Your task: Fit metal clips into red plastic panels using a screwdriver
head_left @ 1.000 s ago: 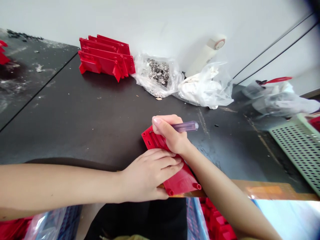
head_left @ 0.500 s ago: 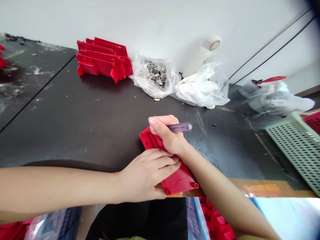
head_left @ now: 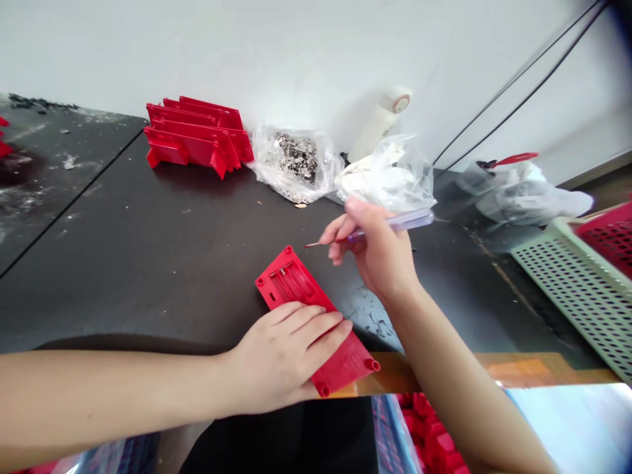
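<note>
A red plastic battery housing (head_left: 343, 362) lies slanted at the table's front edge, its battery compartment (head_left: 291, 280) facing up with small metal contacts at one end. My left hand (head_left: 291, 352) lies across the housing's middle and grips it, fingers over the top and thumb at the near edge, hiding part of it. Held up to the right of the compartment, my right hand (head_left: 382, 247) is closed round a slim screwdriver (head_left: 407, 220) with a clear purple handle. Its thin shaft points left, and the tip is clear of the housing.
Several red housings (head_left: 197, 138) stand in a row at the back. Beside them are a bag of small metal pieces (head_left: 299, 158), a bag with white contents (head_left: 382, 178) and a white bottle (head_left: 378, 122). A green basket (head_left: 567, 263) is at the right. Red parts (head_left: 432, 434) fill a bin below.
My right hand has lifted off the housing and moved up and right with the screwdriver, uncovering the compartment and contacts. My left hand still holds the housing.
</note>
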The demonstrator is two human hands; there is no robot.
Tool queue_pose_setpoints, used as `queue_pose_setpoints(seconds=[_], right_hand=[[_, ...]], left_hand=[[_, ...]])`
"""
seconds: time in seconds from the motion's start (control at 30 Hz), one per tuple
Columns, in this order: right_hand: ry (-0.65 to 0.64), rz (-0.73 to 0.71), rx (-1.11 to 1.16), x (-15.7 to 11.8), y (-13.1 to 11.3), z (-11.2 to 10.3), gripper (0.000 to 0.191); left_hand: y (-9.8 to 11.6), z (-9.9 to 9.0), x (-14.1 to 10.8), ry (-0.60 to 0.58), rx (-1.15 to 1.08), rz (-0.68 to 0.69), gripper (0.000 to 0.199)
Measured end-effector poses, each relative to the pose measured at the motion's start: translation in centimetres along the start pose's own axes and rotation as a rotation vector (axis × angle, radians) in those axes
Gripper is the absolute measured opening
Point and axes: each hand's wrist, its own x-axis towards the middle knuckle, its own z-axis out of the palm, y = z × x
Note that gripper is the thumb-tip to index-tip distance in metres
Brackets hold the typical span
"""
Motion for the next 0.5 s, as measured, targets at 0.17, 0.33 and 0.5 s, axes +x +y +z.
queue_pose_setpoints(seconds=[0.17,0.33,0.5], right_hand=[[0.010,0.007,-0.076,-0.4,0.9,0.9,0.057],[-0.027,-0.058,-0.018,-1.3,2.2,2.2,0.060],[-0.025,-0.085,-0.053,-2.1,3.2,2.8,0.045]], left_hand=[[-0.3,0.0,0.1,-0.015,0.046,0.030,0.053],[-0.3,0.4,0.1,-0.047,0.017,0.030,0.054],[-0.3,0.7,0.2,-0.011,-0.008,0.008,0.056]])
